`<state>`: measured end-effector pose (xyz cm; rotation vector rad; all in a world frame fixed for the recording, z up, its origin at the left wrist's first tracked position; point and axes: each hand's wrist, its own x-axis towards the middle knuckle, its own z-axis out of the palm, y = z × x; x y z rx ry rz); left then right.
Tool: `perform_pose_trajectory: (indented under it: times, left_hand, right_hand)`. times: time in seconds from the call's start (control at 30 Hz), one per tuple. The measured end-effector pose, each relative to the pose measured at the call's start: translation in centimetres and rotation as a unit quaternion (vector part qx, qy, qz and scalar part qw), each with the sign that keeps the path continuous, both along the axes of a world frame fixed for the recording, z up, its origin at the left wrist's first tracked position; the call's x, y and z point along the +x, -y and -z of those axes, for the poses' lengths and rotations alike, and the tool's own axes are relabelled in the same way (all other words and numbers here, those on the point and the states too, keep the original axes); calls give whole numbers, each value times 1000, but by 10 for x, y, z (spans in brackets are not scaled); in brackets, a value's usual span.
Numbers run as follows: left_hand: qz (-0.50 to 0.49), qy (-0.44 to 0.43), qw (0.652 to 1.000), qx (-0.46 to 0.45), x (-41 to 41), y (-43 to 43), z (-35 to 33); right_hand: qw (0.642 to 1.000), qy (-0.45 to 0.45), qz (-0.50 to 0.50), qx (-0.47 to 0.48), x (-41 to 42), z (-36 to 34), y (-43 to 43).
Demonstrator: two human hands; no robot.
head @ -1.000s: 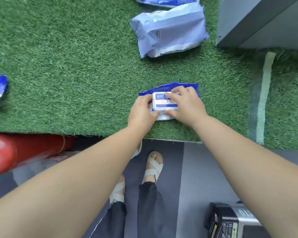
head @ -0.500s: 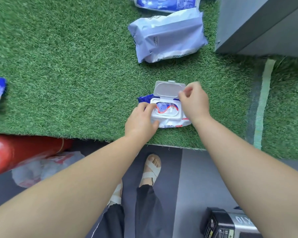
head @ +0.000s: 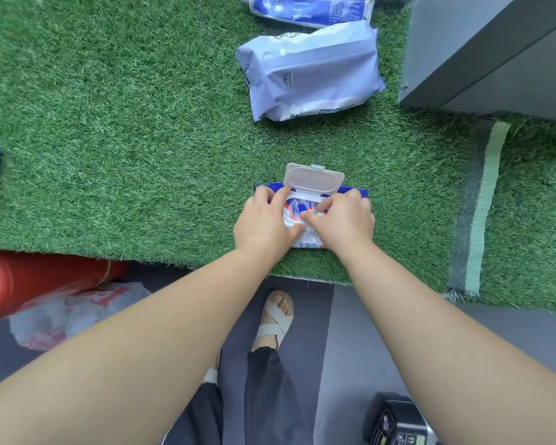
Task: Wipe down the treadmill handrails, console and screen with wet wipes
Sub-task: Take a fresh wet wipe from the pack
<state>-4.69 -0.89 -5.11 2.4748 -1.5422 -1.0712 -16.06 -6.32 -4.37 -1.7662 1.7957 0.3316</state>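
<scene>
Green turf (head: pixel 142 123), wipes pack (head: pixel 306 246) open. My left grip (head: pixel 264 220) clamps it; right grip (head: pixel 344 220) pinches at its opening. Next, I'd tug a wipe free.

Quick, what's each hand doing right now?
Left hand: holds the wipes pack steady.
Right hand: pinches something in its opening, too small to tell.

Left hand (head: pixel 264 220) grips wet-wipe pack (head: pixel 305 245) on turf (head: pixel 142 155); lid (head: pixel 315 178) open; right hand (head: pixel 344 220) pinches at opening.
</scene>
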Motion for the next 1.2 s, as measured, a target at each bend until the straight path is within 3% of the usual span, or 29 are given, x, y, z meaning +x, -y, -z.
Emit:
perform_pose_trajectory:
  times: [0.23,0.4,0.57,0.7,0.8,0.93,1.0,1.07,1.2]
  left_hand:
    - [-4,1,1000,-8,-1,1,0]
    - [0,12,1000,-1,-2,1,1]
    - [-13,19,1000,-10,-5,0,1]
    - [-21,2,1000,-10,-7,0,-1]
    - [-38,-22,999,-6,-6,3,-2]
    - [-132,-56,989,-30,-3,7,-1]
    - [-166,-74,983,-31,-1,8,0]
    - [-186,-88,978,-27,-1,8,1]
    - [-211,-114,970,-32,0,7,-1]
  right_hand:
    - [998,58,37,15,14,-10,-4]
    - [999,0,26,30,-3,-3,2]
    - [996,24,61,64,2,0,-5]
    - [987,123,93,36,11,-1,-7]
    - [976,213,40,23,18,-7,-16]
    - [910,377,159,75,11,-11,-16]
    - [929,336,158,3,-4,-7,-9]
    - [973,215,63,-52,-17,-1,-3]
    - [989,110,-88,-35,-21,10,-2]
